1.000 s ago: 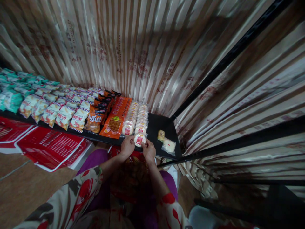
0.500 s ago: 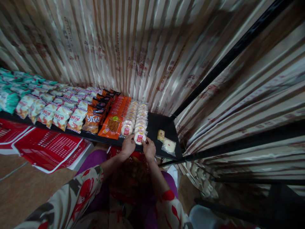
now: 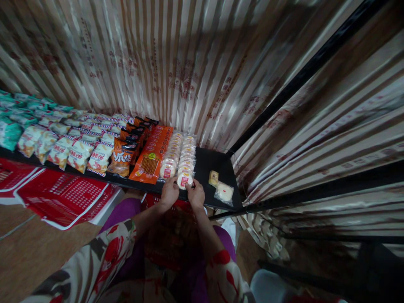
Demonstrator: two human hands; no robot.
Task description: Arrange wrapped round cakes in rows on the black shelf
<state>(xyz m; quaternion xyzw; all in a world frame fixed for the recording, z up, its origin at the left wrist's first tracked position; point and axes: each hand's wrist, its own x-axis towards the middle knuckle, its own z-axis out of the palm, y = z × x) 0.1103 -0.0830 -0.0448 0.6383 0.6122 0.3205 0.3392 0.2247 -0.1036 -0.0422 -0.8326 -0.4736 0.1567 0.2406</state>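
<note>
Two rows of clear-wrapped round white rice crackers lie overlapping on a black shelf (image 3: 208,158). My left hand (image 3: 169,192) and my right hand (image 3: 195,194) pinch the front rice cracker packet (image 3: 184,180) of the right-hand row from its two sides. The left-hand row's front packet (image 3: 167,170) lies just beyond my left fingers. Left of the rows is a flat orange snack bag (image 3: 148,162). To the right of my right hand are a small yellowish packet (image 3: 213,178) and a loose white wrapped packet (image 3: 224,192).
Orange-and-black snack bags (image 3: 121,158), white chip bags (image 3: 101,156) and green bags (image 3: 9,132) fill the shelf leftward. Red baskets (image 3: 63,195) stand below. A black post (image 3: 284,97) slants up at the right, before a striped curtain (image 3: 195,63). A pale stool or tub (image 3: 268,286) is at lower right.
Both hands stay at the front packet, which has shifted very slightly away from me along the row. The view has moved a little.
</note>
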